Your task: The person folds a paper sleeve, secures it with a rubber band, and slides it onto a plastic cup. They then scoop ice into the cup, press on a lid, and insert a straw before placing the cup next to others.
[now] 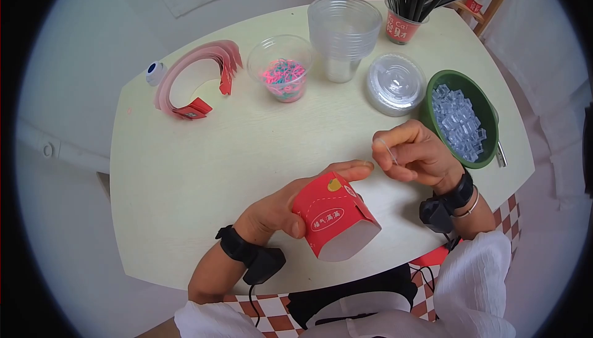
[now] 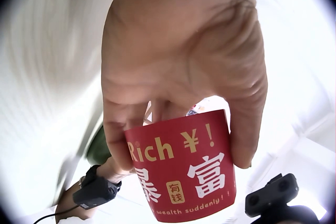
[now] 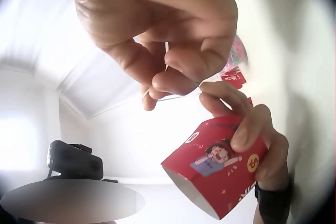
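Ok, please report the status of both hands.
Left hand grips red sleeve. Right hand holds thin pale strand. Green bowl close beside right hand.

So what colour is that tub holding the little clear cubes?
The tub is green, seen best in the head view.

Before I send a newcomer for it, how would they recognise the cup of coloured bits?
On the pale table, find the tall stack of clear cups. The single clear cup stands just left of it, towards the fanned red sleeves. Only this cup holds pink and teal bits.
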`<action>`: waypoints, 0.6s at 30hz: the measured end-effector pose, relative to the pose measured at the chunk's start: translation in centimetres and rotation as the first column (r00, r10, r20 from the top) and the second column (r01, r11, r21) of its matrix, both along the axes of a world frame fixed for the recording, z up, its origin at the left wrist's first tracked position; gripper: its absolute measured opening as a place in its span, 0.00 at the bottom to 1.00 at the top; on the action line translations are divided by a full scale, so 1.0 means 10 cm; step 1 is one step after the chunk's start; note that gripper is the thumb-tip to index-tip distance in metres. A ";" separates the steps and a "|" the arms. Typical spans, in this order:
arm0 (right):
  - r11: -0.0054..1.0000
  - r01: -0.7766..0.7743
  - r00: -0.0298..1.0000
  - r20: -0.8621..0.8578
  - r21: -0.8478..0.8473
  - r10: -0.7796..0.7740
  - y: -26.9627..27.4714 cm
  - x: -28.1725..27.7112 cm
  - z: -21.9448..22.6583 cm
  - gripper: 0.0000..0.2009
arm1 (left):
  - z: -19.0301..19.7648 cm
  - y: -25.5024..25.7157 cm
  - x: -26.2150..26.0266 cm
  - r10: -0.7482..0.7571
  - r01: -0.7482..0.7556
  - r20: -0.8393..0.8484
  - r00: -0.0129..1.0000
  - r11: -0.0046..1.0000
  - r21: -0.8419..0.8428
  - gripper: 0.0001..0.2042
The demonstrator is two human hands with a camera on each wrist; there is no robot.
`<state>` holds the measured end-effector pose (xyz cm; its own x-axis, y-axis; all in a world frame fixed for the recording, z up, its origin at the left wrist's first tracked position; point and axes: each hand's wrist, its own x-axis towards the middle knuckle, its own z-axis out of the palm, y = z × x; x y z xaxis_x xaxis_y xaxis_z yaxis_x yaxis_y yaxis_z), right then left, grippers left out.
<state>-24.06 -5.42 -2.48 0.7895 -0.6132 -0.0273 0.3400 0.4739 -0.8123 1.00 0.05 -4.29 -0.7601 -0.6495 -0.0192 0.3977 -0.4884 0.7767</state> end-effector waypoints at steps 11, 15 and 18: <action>0.717 -0.052 0.848 -0.409 -0.695 -0.336 0.10 0.13 0.26 0.50 | 0.01 -0.05 -0.10 0.460 -0.456 0.069 0.885 0.888 -0.063 0.49; 0.403 -0.208 0.822 -0.382 -0.892 -0.423 0.14 0.20 0.27 0.46 | -0.07 -0.04 -0.11 0.507 -0.465 0.162 0.847 0.853 -0.237 0.44; 0.424 -0.179 0.830 -0.368 -0.888 -0.420 0.20 0.27 0.24 0.42 | -0.03 -0.01 -0.15 0.572 -0.481 0.185 0.799 0.793 -0.374 0.42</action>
